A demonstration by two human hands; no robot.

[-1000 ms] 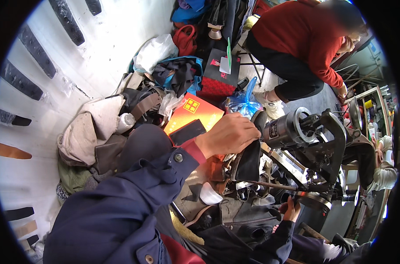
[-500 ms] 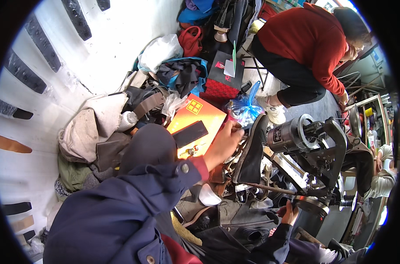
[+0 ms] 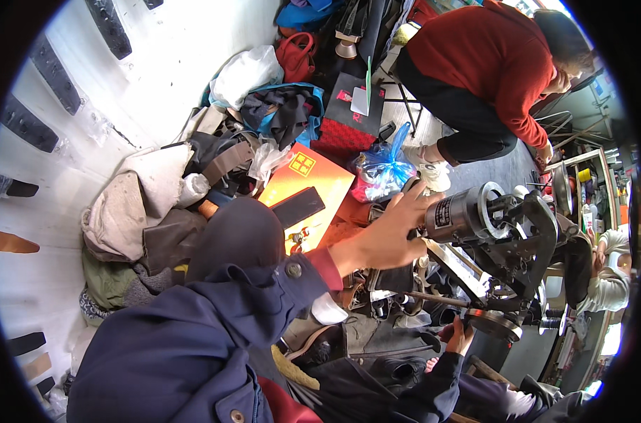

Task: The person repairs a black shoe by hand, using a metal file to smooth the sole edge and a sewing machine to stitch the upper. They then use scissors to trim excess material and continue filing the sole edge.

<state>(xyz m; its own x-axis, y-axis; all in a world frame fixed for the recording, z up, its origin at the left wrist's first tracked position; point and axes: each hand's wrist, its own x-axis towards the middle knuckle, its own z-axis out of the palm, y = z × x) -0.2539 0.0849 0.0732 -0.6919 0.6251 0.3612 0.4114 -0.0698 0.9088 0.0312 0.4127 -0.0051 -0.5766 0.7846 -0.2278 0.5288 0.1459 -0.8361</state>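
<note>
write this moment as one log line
left hand: at black shoe, beside machine cylinder; right hand: at machine wheel; dark slab: on orange box

Over on the left there's a beige cloth (image 3: pixel 145 189), a phone (image 3: pixel 299 206) on an orange box (image 3: pixel 329 185) to its right, a red bag (image 3: pixel 296 62) farther off.

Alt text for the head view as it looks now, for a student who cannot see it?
A person's left hand is at a dark shoe beside the metal cylinder of a machine; the right hand is at its wheel. An orange box bearing a dark flat object lies nearby. Beyond is someone in a red top.
</note>
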